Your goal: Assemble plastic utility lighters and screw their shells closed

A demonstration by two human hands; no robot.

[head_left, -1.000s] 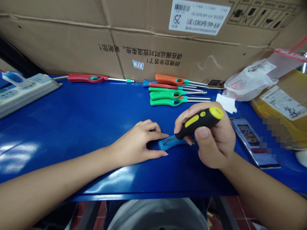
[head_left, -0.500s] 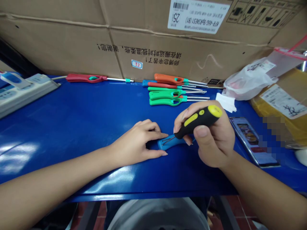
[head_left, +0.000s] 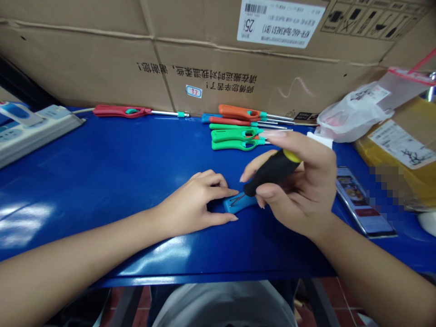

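My left hand point(head_left: 195, 202) rests on the blue table, its thumb and forefinger on either side of the end of a blue lighter point(head_left: 241, 205). The lighter lies flat with a slot in its handle; its other end is hidden behind my right hand. Above it, my right hand point(head_left: 303, 186) is closed around a black and yellow screwdriver point(head_left: 272, 173). The screwdriver is tilted, its thin shaft pointing down and left onto the handle near the slot. One finger of that hand reaches up over the yellow butt of the screwdriver.
Several green, orange and blue lighters point(head_left: 235, 135) lie behind my hands, a red lighter point(head_left: 121, 111) farther left. A power strip point(head_left: 37, 131) is at left. A phone point(head_left: 364, 202), plastic bag point(head_left: 354, 113) and taped parcel point(head_left: 405, 145) sit at right. A large carton point(head_left: 112, 59) stands behind.
My right hand has shifted its grip on the screwdriver; its forefinger now arches over the butt end. My left hand and the blue lighter stay in place.
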